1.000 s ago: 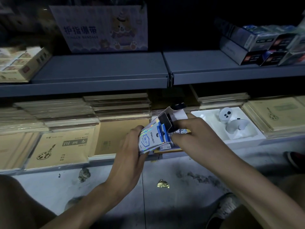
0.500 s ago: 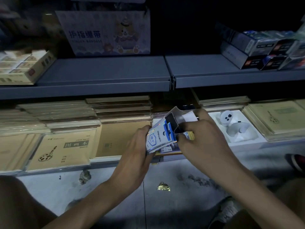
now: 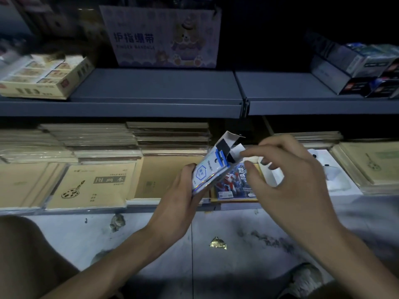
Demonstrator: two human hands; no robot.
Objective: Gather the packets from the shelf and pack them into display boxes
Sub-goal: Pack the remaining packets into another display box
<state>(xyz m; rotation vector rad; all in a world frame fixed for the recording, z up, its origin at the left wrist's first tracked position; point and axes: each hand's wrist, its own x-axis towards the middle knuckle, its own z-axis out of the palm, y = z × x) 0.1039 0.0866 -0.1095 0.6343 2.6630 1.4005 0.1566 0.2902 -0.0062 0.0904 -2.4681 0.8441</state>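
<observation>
Here, display box [image 3: 212, 169] in left hand [image 3: 177, 197], right hand [image 3: 289, 180] beside flap [image 3: 237, 150].

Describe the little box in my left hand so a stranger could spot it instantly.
Find the grey upper shelf; below it lie stacks of tan notebooks. In front of them the left hand grips a small box, tilted. It alone is white with blue print and an open top flap, unlike the flat tan covers around it.

Left hand [image 3: 179, 197] grips display box [image 3: 210, 171]; right hand [image 3: 291, 180] touches flap [image 3: 237, 150].
</observation>
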